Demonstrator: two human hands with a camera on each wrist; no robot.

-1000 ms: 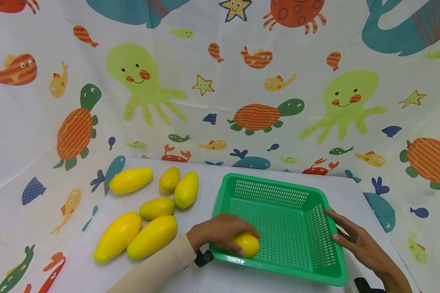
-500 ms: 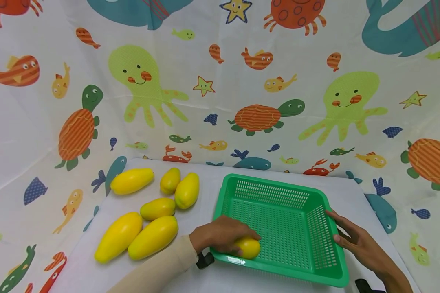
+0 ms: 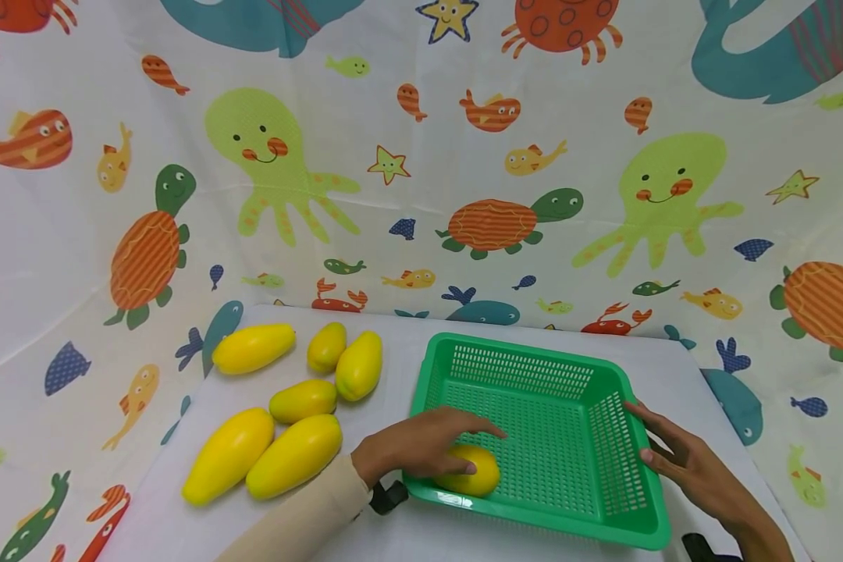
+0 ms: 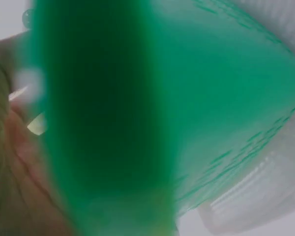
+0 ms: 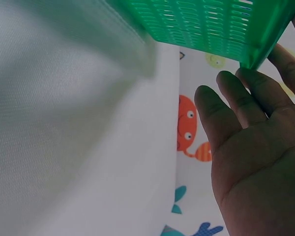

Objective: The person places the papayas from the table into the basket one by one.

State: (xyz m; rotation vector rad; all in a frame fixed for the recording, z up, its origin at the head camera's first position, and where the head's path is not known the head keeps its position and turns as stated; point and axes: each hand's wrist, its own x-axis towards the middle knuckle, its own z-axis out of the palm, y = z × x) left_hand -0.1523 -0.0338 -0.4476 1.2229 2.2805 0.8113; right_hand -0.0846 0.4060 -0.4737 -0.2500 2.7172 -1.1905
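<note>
In the head view, a smooth yellow oval fruit (image 3: 483,471) lies in the near left corner of a green plastic basket (image 3: 527,357). Over it is my left hand (image 3: 421,446), its fingers stretched out above the fruit and its thumb lying across the fruit's side. The left wrist view is mostly filled by the blurred basket wall (image 4: 226,88), with part of the palm at the left edge. At the basket's right side, my right hand (image 3: 688,468) touches the rim with nearly straight fingers. Seen from the right wrist, that hand's fingers (image 5: 241,98) extend beside the basket's corner.
Left of the basket on the white-covered table (image 3: 400,367) lie several more yellow fruits, among them a large one (image 3: 228,457), a long one (image 3: 253,348) and a small one (image 3: 326,346). A cloth printed with sea animals (image 3: 421,187) hangs behind the table.
The left hand's fingers have loosened from the fruit and straightened, showing more of it in the basket. The right hand stays at the rim, and the basket keeps its place.
</note>
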